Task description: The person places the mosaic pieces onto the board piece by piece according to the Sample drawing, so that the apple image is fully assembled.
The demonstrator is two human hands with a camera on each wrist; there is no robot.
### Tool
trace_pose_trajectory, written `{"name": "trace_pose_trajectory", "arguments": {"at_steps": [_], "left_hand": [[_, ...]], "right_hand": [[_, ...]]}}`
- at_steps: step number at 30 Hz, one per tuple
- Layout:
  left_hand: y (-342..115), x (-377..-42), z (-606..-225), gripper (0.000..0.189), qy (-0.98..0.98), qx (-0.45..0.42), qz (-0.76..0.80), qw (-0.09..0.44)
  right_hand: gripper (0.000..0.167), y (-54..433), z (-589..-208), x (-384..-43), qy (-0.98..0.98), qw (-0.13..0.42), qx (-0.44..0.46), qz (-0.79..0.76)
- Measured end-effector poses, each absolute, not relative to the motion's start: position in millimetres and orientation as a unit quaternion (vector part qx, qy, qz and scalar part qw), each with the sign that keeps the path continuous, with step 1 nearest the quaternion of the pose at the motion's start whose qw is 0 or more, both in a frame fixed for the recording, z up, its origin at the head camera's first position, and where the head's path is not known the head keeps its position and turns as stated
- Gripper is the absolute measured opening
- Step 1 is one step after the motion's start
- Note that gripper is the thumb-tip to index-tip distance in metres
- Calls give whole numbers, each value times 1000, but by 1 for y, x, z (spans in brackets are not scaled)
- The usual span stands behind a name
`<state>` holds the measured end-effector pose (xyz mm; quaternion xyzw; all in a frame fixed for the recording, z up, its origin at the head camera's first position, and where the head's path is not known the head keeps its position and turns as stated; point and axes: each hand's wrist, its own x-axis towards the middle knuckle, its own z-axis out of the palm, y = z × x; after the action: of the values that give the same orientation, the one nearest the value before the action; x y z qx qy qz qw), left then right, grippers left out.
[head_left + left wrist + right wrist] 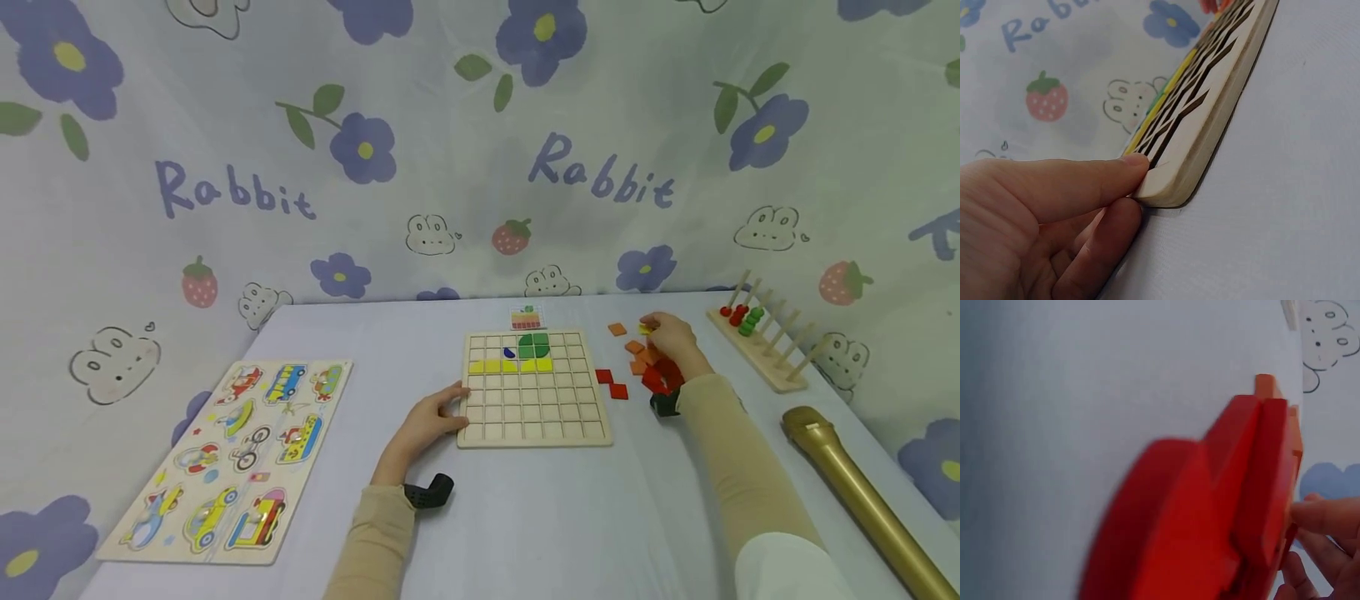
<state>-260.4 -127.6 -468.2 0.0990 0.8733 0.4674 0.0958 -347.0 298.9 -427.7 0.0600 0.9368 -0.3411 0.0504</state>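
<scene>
My left hand [427,423] holds the left edge of a wooden grid board [533,445]. In the left wrist view its thumb [1107,178] lies on the board's top near a corner, with a finger against the side. On the grid sit a row of yellow tiles [492,366], green rounded pieces [534,345] and a small blue piece [509,353]. My right hand [675,342] reaches over the loose pieces and pinches a yellow tile [645,328] at its fingertips. Below it lie orange tiles [638,367] and a heap of red pieces [1191,531], which partly hides the fingers in the right wrist view.
Two red tiles [618,391] lie beside the board, and a small pattern card [528,317] behind it. To the left is a vehicle puzzle board [225,458]. A peg stand with beads [772,367] and a gold microphone [862,492] lie to the right.
</scene>
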Motion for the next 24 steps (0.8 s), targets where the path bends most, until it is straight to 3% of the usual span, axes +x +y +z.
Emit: {"name": "trace_pose_trajectory", "arguments": {"at_steps": [4, 13, 24], "left_hand": [[-126, -258, -469, 50, 872, 101, 468, 99], [-125, -258, -465, 50, 876, 104, 460, 98], [-128, -259, -464, 51, 875, 96, 463, 101]], "right_hand": [[42, 302, -435, -346, 947, 31, 56, -314], [42, 307, -441, -351, 950, 45, 78, -300], [32, 298, -436, -346, 913, -12, 101, -396]]}}
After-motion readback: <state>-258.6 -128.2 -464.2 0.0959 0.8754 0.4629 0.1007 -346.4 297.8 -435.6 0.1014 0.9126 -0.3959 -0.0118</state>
